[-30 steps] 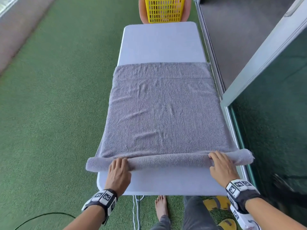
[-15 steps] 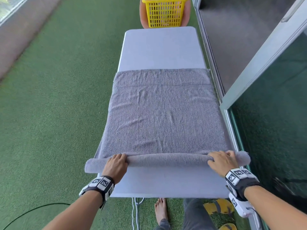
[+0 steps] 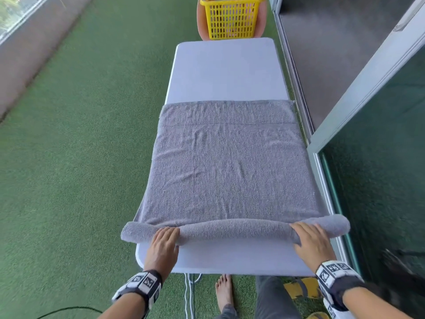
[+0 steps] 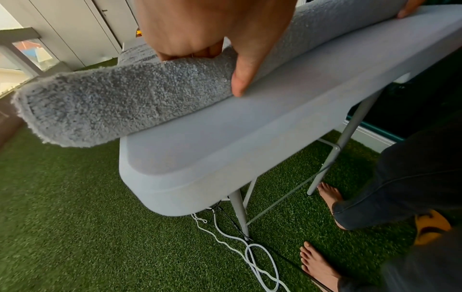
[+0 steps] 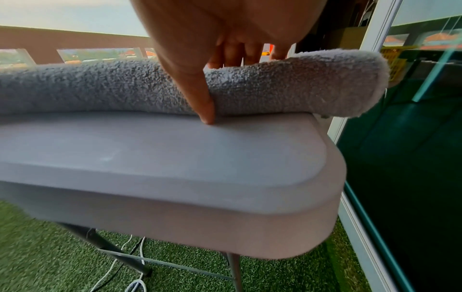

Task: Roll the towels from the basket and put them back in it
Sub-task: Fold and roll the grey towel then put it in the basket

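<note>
Grey towel (image 3: 226,166) lies flat along the white folding table (image 3: 226,70); its near end is rolled into a tube running across the table's width, both tube ends overhanging the table's sides.

Left hand (image 3: 162,246) sits on the roll near its left end. Grip: fingers curl over the top of the roll, thumb (image 4: 246,79) down its near face with the tip at the table surface, so the hand clasps the towel.

Right hand (image 3: 314,244) sits on the roll near its right end. Same grip: fingers (image 5: 233,54) over the top, thumb (image 5: 200,96) down the near face, tip touching the table.

Yellow basket (image 3: 231,18) stands beyond the far end of the table, on something orange; pink shows through its mesh, contents not identifiable.

Floor is green artificial turf (image 3: 80,157). White cable (image 4: 250,254) lies on it under the table. A bare foot (image 3: 224,293) is visible below the near table edge.
</note>
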`<state>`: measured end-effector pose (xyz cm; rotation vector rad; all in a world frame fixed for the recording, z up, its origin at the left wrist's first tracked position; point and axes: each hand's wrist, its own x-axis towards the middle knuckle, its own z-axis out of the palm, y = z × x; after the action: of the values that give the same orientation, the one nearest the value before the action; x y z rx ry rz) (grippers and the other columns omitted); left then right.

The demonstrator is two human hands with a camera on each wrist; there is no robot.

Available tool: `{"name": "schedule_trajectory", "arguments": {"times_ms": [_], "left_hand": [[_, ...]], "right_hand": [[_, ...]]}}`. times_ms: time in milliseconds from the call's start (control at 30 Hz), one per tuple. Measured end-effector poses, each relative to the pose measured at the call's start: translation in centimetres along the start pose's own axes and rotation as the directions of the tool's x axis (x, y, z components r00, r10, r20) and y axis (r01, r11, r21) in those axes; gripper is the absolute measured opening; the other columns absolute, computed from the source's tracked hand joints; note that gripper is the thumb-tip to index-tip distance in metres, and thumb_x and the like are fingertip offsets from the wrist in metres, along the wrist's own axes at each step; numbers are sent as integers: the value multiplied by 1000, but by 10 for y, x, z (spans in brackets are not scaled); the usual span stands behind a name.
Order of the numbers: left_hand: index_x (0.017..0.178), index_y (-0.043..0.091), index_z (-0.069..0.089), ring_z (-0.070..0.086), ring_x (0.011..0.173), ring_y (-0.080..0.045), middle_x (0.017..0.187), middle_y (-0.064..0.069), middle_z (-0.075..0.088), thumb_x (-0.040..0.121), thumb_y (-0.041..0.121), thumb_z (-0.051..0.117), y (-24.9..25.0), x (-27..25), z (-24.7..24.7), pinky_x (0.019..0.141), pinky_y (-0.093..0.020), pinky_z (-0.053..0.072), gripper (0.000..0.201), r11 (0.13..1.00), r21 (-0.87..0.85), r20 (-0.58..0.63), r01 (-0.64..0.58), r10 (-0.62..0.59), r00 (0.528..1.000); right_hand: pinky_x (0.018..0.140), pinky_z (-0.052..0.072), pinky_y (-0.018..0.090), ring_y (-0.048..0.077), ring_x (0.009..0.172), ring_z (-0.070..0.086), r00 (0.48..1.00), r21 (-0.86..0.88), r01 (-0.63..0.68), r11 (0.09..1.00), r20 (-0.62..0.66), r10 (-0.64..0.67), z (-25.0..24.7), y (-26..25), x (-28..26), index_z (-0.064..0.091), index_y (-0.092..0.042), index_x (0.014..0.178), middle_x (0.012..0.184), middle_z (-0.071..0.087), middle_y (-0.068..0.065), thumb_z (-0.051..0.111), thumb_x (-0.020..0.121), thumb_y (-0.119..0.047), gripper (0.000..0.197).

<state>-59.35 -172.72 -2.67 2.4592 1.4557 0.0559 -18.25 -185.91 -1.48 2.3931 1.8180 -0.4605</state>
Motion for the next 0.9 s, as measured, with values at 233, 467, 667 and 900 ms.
{"name": "schedule_trajectory", "arguments": {"times_ms": [233,467,667,900], "left_hand": [[124,5,56,55,120,-30,127,-9,60,92,20,32,-5,13,-7,111,-50,28,43,999,45,-71,-5,9,997],[116,9,64,62,110,-25,117,-6,66,62,25,87,-6,0,-6,112,-39,28,61,997,55,51,-47,45,998],[115,10,60,54,108,-20,118,-5,62,89,26,40,-1,19,-19,99,-46,43,36,998,64,-54,-6,10,998],[130,5,54,51,124,-27,132,-12,57,68,31,82,-1,8,-4,112,-45,27,73,990,138,98,-13,0,995]], "right_hand": [[118,12,41,14,136,33,1000,-23,0,1000,10,0,-36,-1,24,39,-24,143,151,33,-9,46,92,-29,52],[119,11,36,12,140,28,990,-51,4,999,139,3,-25,-10,-5,33,-29,144,149,35,-11,55,89,-37,60],[110,24,37,12,124,43,999,-5,-5,1000,50,6,-42,-10,18,51,-31,130,137,47,-10,42,91,-31,40],[119,0,34,9,143,23,990,14,31,999,138,-33,-22,-11,-1,25,-28,149,152,29,-14,55,91,-38,65]]}}
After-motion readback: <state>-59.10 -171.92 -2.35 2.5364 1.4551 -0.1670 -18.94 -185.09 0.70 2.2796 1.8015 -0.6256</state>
